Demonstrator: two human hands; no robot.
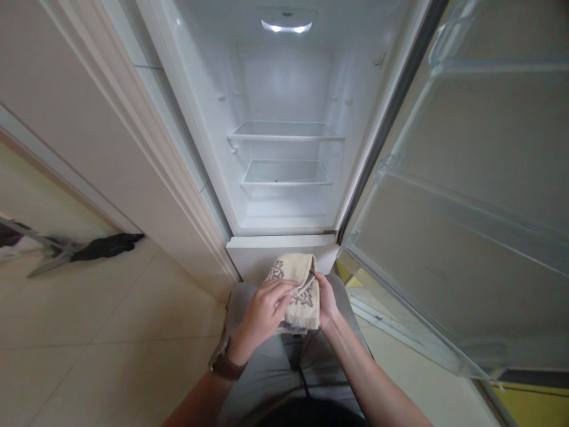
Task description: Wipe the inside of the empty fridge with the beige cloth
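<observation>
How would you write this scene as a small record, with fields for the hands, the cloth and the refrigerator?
Left hand: fingers laid over the cloth
Right hand: holds the cloth's right side
Cloth: folded, cream with dark pattern, above the lap
Refrigerator: open, in front of the person
Light: on, at the top
Shelves in view: upper shelf, lower shelf
Door: swung out to the right

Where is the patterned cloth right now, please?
In the head view, the patterned cloth is below centre, with the left hand over its left side and the right hand holding its right edge, in front of the open fridge.
</observation>
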